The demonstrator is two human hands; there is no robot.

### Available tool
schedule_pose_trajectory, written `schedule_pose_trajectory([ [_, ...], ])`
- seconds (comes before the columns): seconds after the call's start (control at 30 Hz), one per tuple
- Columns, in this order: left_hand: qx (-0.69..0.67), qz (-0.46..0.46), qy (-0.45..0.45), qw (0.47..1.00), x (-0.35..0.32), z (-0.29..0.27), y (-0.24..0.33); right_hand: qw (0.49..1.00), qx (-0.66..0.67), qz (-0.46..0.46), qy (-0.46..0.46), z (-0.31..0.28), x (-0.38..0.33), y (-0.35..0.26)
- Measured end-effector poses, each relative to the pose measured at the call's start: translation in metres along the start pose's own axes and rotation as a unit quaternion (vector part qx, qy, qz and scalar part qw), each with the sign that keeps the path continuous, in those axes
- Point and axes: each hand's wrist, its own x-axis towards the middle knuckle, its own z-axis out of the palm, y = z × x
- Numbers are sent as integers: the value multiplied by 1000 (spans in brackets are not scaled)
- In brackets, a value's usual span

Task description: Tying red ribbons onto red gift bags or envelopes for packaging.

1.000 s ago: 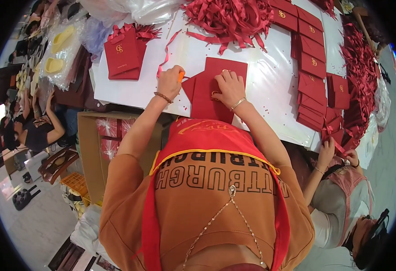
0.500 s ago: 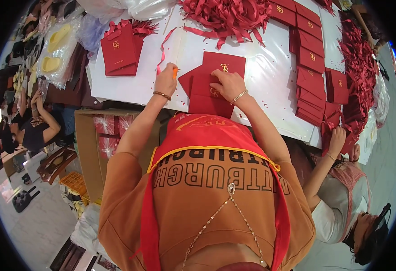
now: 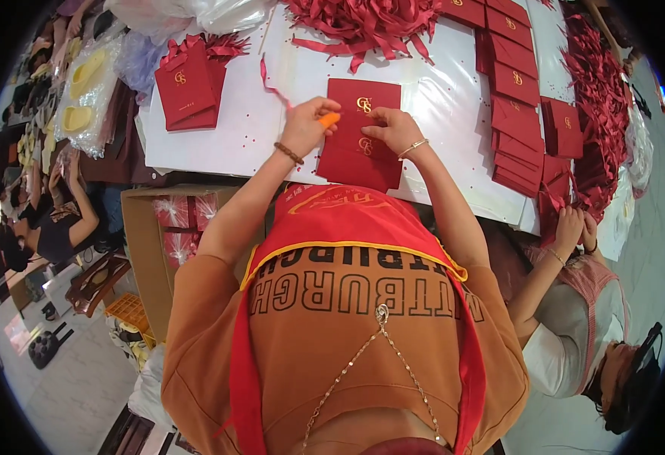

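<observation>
A dark red paper gift bag (image 3: 345, 89) with gold print lies flat on the table in front of me. Nearer to me, a second red piece (image 3: 359, 168) with the same gold mark reaches the table edge. My left hand (image 3: 306, 129) is closed round a small orange tool (image 3: 329, 120) whose kind I cannot make out, beside the bag's left edge. From behind that hand a thin red ribbon (image 3: 270, 87) trails up over the white table. My right hand (image 3: 402, 133) hovers at the bag's right side, fingers bent, thumb and forefinger apart with nothing visible between them.
A heap of red ribbons (image 3: 363, 26) lies at the far side. Red bags are stacked at left (image 3: 188, 91) and in an overlapping row at right (image 3: 516, 114). A cardboard box (image 3: 143, 258) stands below the table's left. A co-worker's hands (image 3: 573, 227) work at the right corner.
My left hand has moved right, with the orange tool, to the bag's edge. The slanted red piece at the bag's left no longer sticks out. My right hand has lifted its fingers slightly.
</observation>
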Motion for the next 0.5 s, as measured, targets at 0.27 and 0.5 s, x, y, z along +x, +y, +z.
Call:
schedule_pose_trajectory([
  [0.27,273,105,41,955,-9,17,-13,999,-24,-27,-9,8,2,-5],
  [0.5,264,135,57,953,-11,23,-11,997,-60,-37,-14,7,1,-9],
])
